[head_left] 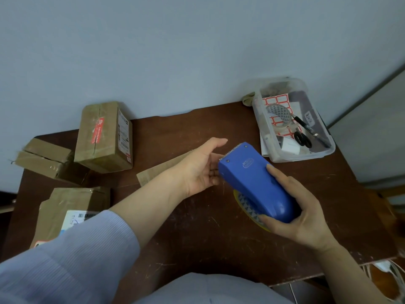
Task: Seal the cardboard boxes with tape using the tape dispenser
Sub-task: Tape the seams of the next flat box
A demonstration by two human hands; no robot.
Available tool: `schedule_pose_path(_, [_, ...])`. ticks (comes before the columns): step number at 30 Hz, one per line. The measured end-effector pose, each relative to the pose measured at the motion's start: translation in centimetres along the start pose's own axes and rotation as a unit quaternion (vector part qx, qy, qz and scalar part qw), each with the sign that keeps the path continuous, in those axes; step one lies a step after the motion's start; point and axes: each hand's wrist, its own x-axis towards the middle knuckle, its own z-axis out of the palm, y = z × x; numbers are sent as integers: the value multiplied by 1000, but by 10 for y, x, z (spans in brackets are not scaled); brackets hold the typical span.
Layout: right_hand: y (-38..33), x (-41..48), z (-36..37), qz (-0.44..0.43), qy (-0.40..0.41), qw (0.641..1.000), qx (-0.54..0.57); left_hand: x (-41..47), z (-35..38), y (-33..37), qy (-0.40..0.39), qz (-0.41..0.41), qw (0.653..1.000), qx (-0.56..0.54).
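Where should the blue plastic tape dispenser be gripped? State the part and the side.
Grip the blue plastic tape dispenser by its rounded rear, from the right, as the right hand does. The serrated cutter at the far end sits by the left hand; avoid it.

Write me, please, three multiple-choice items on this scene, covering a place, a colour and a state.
1. Where do the scissors lie? A. in the clear bin B. on the floor C. in a drawer
2. What colour is the tape dispenser? A. red B. blue C. green
3. What is the right hand doing? A. resting flat B. gripping the tape dispenser C. pointing upward
Answers: 1 A, handles visible inside the bin; 2 B, its shell is blue; 3 B, fingers curl round it.
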Motion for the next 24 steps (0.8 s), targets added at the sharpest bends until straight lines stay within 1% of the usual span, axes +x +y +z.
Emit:
schedule_pose_path(3, [-2, 0, 0, -4, 8, 1000, -6, 0, 1, 1, 6, 1, 1000, -7])
schedule_pose_path(8, [-5, 3, 0, -16, 12, 1000, -12, 0, 3, 2, 11, -9, 998, -53])
schedule_pose_path(11, [-8, 4, 1, -24, 13, 1000, -12, 1, 2, 1, 22, -16, 998, -57])
schedule_pose_path(13, [-9, 4, 1, -21, 13, 1000, -12, 1, 0, 1, 30, -7, 998, -54])
schedule_pose_path(19, [-11, 5, 1, -10, 1, 999, -32, 3, -11, 7, 78, 62, 993, 61])
schedule_pose_path(21, [-13, 7, 3, -10, -6, 998, -56, 3, -15, 12, 86, 78, 989, 96])
schedule_pose_path(24, [-16, 10, 7, 1, -7, 997, -81, 7, -22, 17, 127, 81, 980, 128])
